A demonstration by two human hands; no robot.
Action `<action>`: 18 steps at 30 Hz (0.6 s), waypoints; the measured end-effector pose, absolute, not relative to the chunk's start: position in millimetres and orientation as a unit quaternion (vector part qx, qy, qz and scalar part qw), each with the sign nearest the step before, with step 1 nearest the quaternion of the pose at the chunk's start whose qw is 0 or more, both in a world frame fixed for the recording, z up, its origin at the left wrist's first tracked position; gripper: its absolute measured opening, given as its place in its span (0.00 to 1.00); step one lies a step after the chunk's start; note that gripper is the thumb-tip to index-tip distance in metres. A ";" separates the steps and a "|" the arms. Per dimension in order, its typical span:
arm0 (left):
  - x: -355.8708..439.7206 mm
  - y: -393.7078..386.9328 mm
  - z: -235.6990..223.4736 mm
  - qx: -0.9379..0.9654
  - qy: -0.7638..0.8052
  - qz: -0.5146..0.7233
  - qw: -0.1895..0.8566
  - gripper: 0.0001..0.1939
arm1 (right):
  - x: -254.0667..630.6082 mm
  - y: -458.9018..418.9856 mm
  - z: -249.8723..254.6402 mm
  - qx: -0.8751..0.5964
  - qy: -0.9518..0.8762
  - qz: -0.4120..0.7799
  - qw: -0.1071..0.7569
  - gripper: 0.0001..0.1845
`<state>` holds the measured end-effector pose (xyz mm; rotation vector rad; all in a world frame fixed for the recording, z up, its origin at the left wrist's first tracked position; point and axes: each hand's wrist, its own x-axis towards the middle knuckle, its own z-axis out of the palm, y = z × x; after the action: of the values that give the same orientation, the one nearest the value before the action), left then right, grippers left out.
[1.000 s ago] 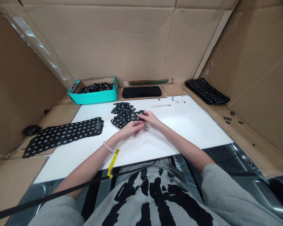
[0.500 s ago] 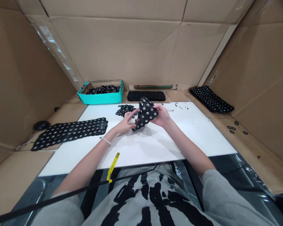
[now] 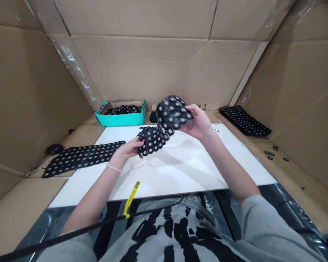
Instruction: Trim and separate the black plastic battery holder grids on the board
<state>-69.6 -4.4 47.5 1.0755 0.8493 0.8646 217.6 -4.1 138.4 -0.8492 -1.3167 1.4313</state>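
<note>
The black perforated rubber mat (image 3: pixel 164 125) is up off the white board (image 3: pixel 180 178), bent into two folds between the hands. In the head view, I have the left hand (image 3: pixel 127 150) closed around its lower fold and the right hand (image 3: pixel 196 122) gripping its upper fold. To the left, one long mat (image 3: pixel 82 156) lies across the board's edge. Far left, one teal box (image 3: pixel 120 119) holds a heap of black rings (image 3: pixel 123 110). On the right cardboard ledge (image 3: pixel 295 171) sit one more mat (image 3: pixel 244 120) and five loose rings (image 3: pixel 269 158)

Corrugated cardboard walls (image 3: pixel 136 62), cardboard ledge (image 3: pixel 297 174), white tabletop (image 3: pixel 79 193), clear plastic sheeting (image 3: pixel 289 207)
</note>
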 end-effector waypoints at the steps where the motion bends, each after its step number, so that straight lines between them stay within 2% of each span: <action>1: -77.1 -9.1 53.7 0.481 0.418 0.399 0.660 0.25 | 228.5 -11.5 129.6 -0.368 -0.508 0.603 0.493 0.14; 3: -92.8 -18.9 62.6 0.517 0.490 0.365 0.599 0.25 | 247.5 -30.2 101.0 -0.418 -0.455 0.617 0.487 0.09; 4: -101.5 -22.7 64.4 0.547 0.523 0.336 0.561 0.26 | 255.7 -40.6 82.8 -0.452 -0.447 0.625 0.453 0.08; 6: -122.4 -25.1 62.0 0.614 0.591 0.280 0.441 0.33 | 271.3 -60.3 45.4 -0.540 -0.473 0.621 0.313 0.08; 7: -135.1 -23.1 58.4 0.647 0.622 0.255 0.361 0.37 | 279.5 -68.3 29.3 -0.581 -0.506 0.584 0.253 0.10; 9: -164.2 -13.0 49.3 0.692 0.668 0.219 0.165 0.42 | 298.0 -77.4 8.2 -0.628 -0.570 0.488 0.207 0.11; 11: -193.4 2.8 41.5 0.736 0.655 0.160 0.060 0.43 | 317.4 -75.5 3.8 -0.634 -0.623 0.425 0.170 0.15; 15: -228.6 36.0 37.5 0.777 0.615 0.011 0.136 0.47 | 343.8 -41.2 19.7 -0.673 -0.701 0.195 0.133 0.15; 18: -234.3 53.4 42.8 0.769 0.615 -0.035 0.171 0.43 | 346.0 -0.6 22.1 -0.674 -0.731 0.066 0.086 0.18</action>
<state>-234.3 53.4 42.8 2.1831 1.7465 -0.0981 346.0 -0.6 22.1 -2.0080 -2.1792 0.1959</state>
